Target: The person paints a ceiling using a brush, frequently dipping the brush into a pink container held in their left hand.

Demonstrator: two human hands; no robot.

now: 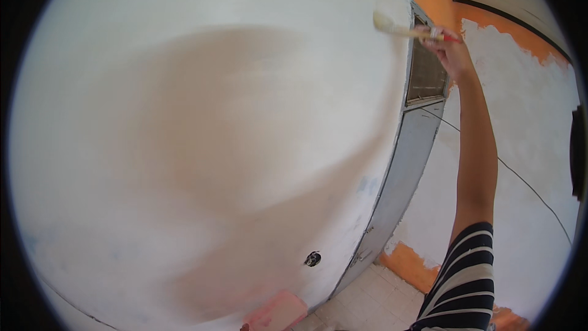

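My right hand [452, 55] is raised at the upper right, its arm stretched out in a striped sleeve. Its fingers are closed around the handle of a paintbrush [398, 29], which has pale bristles and a red handle end. The bristles are at the white-coated wall [245, 104], close to its right edge by the door frame; motion blurs them a little. At the bottom edge shows a translucent pink container [283, 309] with pale paint-like stuff in it. A fingertip of my left hand [244, 327] shows at its rim; the rest of that hand is cut off.
Beside the wall stands a grey door [404, 159] with a dark panel [427, 67] above. Farther right, another wall [520, 122] is patchy white over orange, with a thin cable [533, 190] crossing it. A round hole [313, 258] sits low in the near wall, above the tiled floor [367, 297].
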